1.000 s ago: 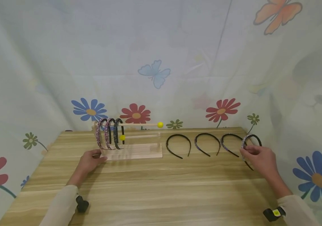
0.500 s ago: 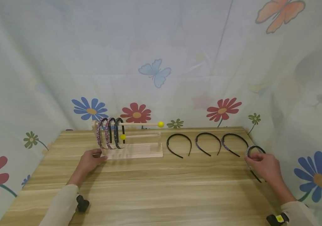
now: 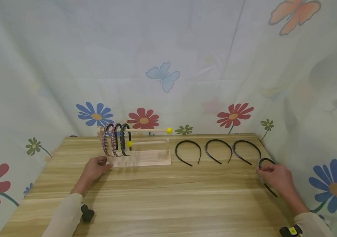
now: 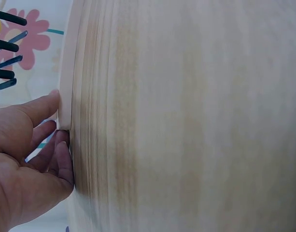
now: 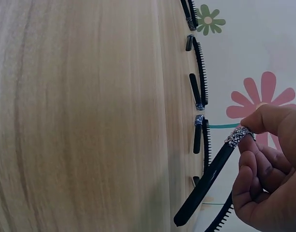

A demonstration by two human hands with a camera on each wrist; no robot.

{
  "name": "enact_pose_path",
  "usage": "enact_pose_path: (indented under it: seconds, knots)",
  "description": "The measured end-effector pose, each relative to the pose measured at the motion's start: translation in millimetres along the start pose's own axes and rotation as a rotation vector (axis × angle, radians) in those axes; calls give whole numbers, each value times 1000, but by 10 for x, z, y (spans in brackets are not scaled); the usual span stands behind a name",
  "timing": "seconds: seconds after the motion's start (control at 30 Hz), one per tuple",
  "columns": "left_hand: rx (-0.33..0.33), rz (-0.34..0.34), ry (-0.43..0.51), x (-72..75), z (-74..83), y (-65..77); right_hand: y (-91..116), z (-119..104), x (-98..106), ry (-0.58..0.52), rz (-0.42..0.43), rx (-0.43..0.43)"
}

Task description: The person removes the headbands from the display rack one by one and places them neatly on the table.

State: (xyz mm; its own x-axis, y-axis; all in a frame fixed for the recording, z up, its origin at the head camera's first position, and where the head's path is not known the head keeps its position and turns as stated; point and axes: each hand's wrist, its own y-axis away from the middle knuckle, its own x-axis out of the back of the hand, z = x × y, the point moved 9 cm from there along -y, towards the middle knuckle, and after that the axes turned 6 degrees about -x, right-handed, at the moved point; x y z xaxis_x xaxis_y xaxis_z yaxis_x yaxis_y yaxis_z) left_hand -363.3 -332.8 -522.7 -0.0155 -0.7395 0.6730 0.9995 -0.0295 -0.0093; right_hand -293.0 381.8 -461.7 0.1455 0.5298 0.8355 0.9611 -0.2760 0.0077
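Observation:
In the head view my left hand [image 3: 95, 169] holds the left front corner of a wooden headband stand [image 3: 150, 159]. The left wrist view has the thumb against the base edge [image 4: 65, 96] and the fingers curled at its end. Three glittery headbands hang on the stand: two pinkish ones, including a middle headband [image 3: 113, 140], and a dark headband [image 3: 123, 141]. At the far right my right hand [image 3: 277, 177] pinches a black headband [image 5: 205, 181] by its silvery glitter section, between thumb and fingers. That headband is tilted, and the hand hides part of it in the head view.
Three headbands lie in a row right of the stand: a plain-looking black headband [image 3: 177, 154], a middle headband [image 3: 206, 149] and a right headband [image 3: 235, 153]. Yellow balls cap the stand's upper rod [image 3: 147, 130] and lower rod [image 3: 147, 143]. A flowered curtain [image 3: 198, 98] surrounds the wooden table [image 3: 168, 204].
My right hand has carried the pinched headband a little to the right and nearer to me, away from the row. The left hand stays on the stand's corner.

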Motion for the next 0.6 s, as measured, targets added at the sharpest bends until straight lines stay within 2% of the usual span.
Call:
enact_pose_path:
  seconds: [0.3, 0.6]
  knots:
    - [-3, -5, 4, -12, 2, 9, 16, 48, -88, 12, -54, -11]
    - [-6, 2, 0, -13, 44, 31, 30, 57, -157, 22, -97, 28]
